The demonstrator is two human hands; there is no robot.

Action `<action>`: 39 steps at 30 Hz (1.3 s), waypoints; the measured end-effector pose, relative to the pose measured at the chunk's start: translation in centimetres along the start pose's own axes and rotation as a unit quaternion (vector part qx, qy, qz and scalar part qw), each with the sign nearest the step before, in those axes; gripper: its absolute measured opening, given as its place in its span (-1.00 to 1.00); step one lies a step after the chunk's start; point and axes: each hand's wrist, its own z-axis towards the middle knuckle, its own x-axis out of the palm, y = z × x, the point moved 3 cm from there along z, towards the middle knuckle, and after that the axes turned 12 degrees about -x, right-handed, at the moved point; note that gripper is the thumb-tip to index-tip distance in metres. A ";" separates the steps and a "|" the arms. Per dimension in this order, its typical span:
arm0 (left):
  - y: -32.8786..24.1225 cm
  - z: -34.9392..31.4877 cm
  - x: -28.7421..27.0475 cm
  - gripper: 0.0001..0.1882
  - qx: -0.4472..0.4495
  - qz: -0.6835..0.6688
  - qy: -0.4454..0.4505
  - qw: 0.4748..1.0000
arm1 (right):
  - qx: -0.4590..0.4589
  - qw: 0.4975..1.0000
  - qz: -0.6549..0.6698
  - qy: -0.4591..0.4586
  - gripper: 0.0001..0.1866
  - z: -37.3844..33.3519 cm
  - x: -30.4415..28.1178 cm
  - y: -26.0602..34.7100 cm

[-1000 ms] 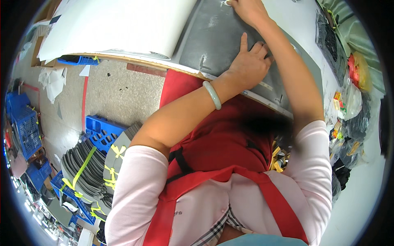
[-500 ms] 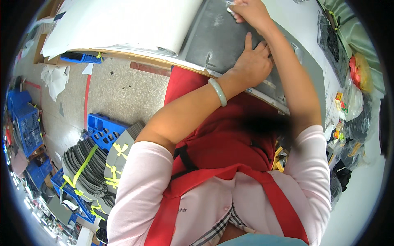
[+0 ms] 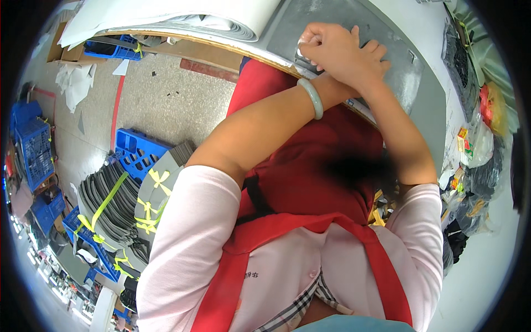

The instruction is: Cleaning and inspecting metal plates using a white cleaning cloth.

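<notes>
Right hand: pinched white piece; had moved work toward near edge of grey sheet.
Left hand: lay spread atop it.

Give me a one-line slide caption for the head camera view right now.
Right hand, pinching a small white object, crosses over the left hand, which rests on a flat dark-grey panel.
</notes>
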 end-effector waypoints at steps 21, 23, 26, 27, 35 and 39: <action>-0.8 0.7 0.0 -0.64 -0.037 0.070 0.046 0.996 | -0.080 0.961 -0.263 0.026 -0.80 -2.2 0.4 1.0; 0.1 0.0 0.4 -0.63 -0.050 0.075 0.071 0.993 | -0.065 0.958 -0.278 -0.029 -0.83 -2.8 0.4 -0.3; 0.0 -0.2 0.3 -0.61 -0.048 0.082 0.074 0.993 | -0.042 0.989 -0.016 -0.140 -0.85 -5.3 -4.2 -1.1; -0.4 0.0 0.1 -0.60 -0.031 0.090 0.056 0.994 | -0.013 0.980 0.011 -0.200 -0.80 -6.7 -6.2 -3.1; -0.3 0.5 -0.4 -0.66 -0.035 0.038 0.103 0.993 | 0.163 0.892 -0.104 -0.409 -0.69 -16.9 -12.9 -17.8; -0.6 0.6 -0.4 -0.65 -0.031 0.057 0.063 0.996 | 0.147 0.865 0.064 -0.477 -0.73 -17.4 -14.3 -18.9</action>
